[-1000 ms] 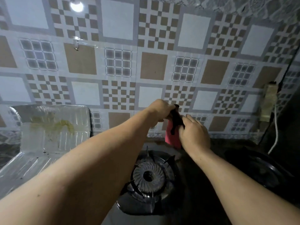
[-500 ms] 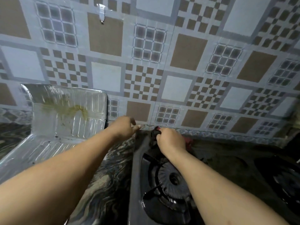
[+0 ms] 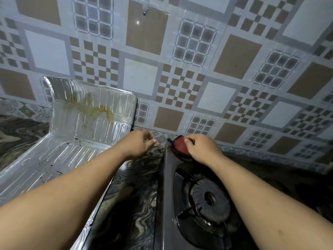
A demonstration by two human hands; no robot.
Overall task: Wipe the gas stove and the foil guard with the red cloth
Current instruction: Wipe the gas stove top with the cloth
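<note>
Now flattened, the cloth (image 3: 180, 146) lies on the stove's (image 3: 166, 186) far corner, frame centre, gripped by my right hand (image 3: 201, 148); my left hand (image 3: 138, 143), loosely curled, holds nothing beside the stained guard (image 3: 86, 123).

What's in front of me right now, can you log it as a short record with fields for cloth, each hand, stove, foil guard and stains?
cloth: red cloth at the stove's back left corner
right hand: right hand resting on the cloth, fingers curled
left hand: left hand over the marbled counter, holding nothing
stove: black gas stove, burner unlit
foil guard: foil guard left of the stove, bent up against the tiled wall
stains: yellowish smear on the guard's upright part
</note>
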